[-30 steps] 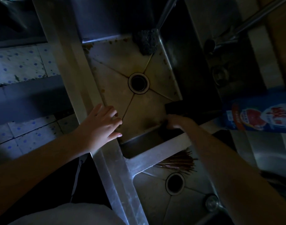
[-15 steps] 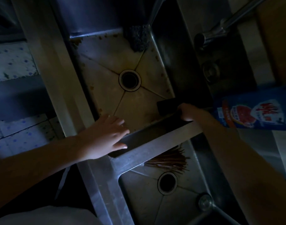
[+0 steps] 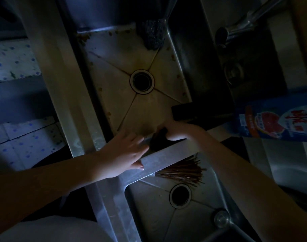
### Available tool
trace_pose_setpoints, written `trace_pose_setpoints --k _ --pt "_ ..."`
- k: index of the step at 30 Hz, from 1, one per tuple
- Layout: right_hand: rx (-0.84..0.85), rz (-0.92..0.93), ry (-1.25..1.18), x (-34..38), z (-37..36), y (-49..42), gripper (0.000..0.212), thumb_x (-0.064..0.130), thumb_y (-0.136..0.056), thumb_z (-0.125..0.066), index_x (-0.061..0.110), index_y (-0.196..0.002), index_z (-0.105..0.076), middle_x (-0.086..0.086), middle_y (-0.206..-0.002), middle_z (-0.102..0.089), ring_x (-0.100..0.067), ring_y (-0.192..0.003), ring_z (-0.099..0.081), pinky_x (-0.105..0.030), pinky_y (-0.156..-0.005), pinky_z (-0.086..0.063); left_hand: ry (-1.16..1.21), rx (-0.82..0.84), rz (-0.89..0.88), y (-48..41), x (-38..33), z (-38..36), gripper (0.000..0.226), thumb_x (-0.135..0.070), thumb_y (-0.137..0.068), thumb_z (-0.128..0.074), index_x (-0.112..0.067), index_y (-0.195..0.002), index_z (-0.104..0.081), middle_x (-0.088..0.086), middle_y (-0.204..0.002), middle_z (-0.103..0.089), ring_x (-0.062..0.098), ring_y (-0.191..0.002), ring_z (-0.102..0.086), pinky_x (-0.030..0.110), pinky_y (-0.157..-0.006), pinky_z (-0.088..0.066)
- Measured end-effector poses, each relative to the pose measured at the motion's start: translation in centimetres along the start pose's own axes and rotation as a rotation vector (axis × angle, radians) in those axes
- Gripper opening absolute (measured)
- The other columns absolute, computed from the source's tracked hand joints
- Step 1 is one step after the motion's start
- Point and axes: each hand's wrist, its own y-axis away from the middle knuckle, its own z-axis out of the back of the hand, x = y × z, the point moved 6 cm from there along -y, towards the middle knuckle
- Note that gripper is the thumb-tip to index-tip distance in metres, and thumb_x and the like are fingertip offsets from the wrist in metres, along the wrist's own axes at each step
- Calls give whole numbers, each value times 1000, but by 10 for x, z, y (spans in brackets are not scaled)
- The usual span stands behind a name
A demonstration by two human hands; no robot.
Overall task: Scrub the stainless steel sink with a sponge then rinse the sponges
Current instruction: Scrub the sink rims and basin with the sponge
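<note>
The stainless steel sink (image 3: 114,70) is stained, with brown specks along its edges and a round drain (image 3: 141,81) in the middle. My right hand (image 3: 180,131) is shut on a dark sponge (image 3: 158,138), pressed against the basin's near wall by the divider. A second dark sponge-like block (image 3: 182,110) lies just behind that hand, at the basin's right wall. A grey scouring pad (image 3: 152,35) sits in the far corner. My left hand (image 3: 124,154) lies flat on the divider rim with fingers apart, close beside the held sponge.
A faucet spout (image 3: 236,30) hangs over the right side. A blue detergent bottle (image 3: 278,119) lies at the right. The near basin (image 3: 149,215) holds a bundle of chopsticks (image 3: 182,170) and a small round object (image 3: 221,219). Tiled floor shows at the left.
My right hand has slid left along the near wall from the basin's right corner, with the sponge. My left hand has shifted from the left rim onto the divider.
</note>
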Motion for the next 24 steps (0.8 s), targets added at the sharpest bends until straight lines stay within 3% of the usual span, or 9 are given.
trace_pose_setpoints --k 2,4,7,12,16,20,24 --pt "2 -34 -20 -12 9 -2 27 6 -88 -51 29 -93 -64 0 -97 -64 -19 -90 -59 -31 -75 -46 -19 -12 14 0 2 0 57 -66 -63 -67 -19 -95 -66 4 -89 -64 25 -77 -62 34 -73 -51" --pt "-32 -112 -10 -40 27 2 19 14 -89 -56 17 -103 -68 -7 -105 -66 -23 -94 -59 -33 -80 -44 -24 -28 7 0 3 2 59 -67 -62 -67 -19 -97 -67 5 -90 -65 24 -78 -63 34 -74 -51" --pt "-99 -301 33 -96 62 13 31 15 -91 -56 3 -119 -63 -20 -122 -60 -35 -110 -56 -37 -89 -44 -38 -28 16 0 3 3 60 -67 -59 -69 -18 -95 -68 6 -88 -65 25 -78 -63 36 -74 -51" --pt "-100 -431 51 -130 73 4 34 13 -93 -53 2 -125 -57 -21 -127 -56 -37 -110 -55 -43 -97 -47 -29 -28 -10 1 1 1 56 -67 -63 -67 -19 -91 -69 5 -86 -65 24 -77 -63 36 -74 -51" --pt "-30 -319 66 -84 34 -23 39 17 -91 -57 4 -128 -56 -18 -130 -56 -35 -114 -55 -45 -101 -45 -15 -14 -19 2 0 2 53 -66 -67 -64 -20 -91 -68 4 -86 -64 23 -77 -62 34 -74 -50" --pt "35 -139 113 -16 -11 -44 36 30 -87 -60 12 -118 -62 -10 -114 -63 -27 -95 -61 -39 -82 -51 12 -15 1 6 -2 7 48 -63 -74 -59 -21 -95 -67 2 -90 -64 22 -79 -62 33 -74 -50" --pt "87 53 103 43 -40 -44 23 12 -91 -47 13 -108 -62 -6 -102 -64 -22 -84 -59 -37 -78 -48 50 -28 41 11 12 20 45 -57 -81 -54 -18 -103 -64 5 -94 -62 27 -84 -60 36 -78 -49"
